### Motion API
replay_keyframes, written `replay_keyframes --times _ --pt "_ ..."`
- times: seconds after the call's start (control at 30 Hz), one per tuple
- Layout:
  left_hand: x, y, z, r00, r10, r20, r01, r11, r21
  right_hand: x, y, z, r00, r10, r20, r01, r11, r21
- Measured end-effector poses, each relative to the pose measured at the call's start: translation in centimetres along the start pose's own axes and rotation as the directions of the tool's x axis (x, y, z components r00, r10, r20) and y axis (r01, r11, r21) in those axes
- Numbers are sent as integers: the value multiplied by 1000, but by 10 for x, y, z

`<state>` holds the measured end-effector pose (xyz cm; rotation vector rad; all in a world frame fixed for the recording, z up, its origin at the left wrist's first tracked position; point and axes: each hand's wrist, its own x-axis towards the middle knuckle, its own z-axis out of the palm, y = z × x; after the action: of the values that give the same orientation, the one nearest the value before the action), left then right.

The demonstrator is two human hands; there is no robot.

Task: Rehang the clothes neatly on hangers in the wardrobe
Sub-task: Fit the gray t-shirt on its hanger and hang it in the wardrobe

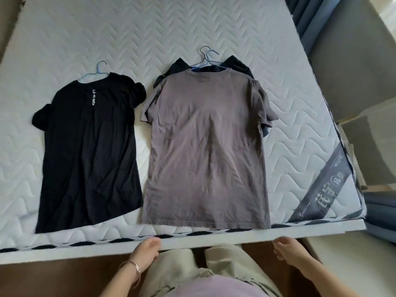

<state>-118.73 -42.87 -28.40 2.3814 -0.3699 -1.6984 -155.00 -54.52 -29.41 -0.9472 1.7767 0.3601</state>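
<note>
A black T-shirt (87, 151) with white lettering lies flat on the left of the mattress (192, 28), a light blue hanger (97, 71) poking from its collar. To its right a grey T-shirt (205, 146) lies on top of a dark navy shirt (235, 65); two thin hangers (206, 57) stick out at their collars. My left hand (146, 249) and my right hand (287, 250) hang below the mattress's near edge, fingers loosely curled, holding nothing and not touching the clothes.
The mattress's near edge (192, 241) runs across in front of my legs. Blue curtains (304, 16) hang at the far right, with folded blue fabric (379, 209) past the mattress's right corner. Brown floor shows below.
</note>
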Motion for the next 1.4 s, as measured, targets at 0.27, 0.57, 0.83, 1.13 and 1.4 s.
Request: replay_keyframes --times 0.27,0.57,0.83,1.13,1.4 --pt "30 99 1 997 81 -2 -80 994 -79 45 -97 -44 996 -46 78 45 999 6" --pt "201 280 0 906 374 -198 -360 927 107 159 -295 -71 926 -367 -84 369 930 3" --pt "347 417 27 656 747 -104 -503 536 678 273 -454 -101 729 -643 -235 543 752 -372" --pt "425 424 21 396 917 -52 -418 230 879 383 -581 -141 570 -753 -329 569 651 -503" --pt "430 421 22 320 946 -57 -414 193 890 400 -615 -147 547 -725 -419 481 681 -552"
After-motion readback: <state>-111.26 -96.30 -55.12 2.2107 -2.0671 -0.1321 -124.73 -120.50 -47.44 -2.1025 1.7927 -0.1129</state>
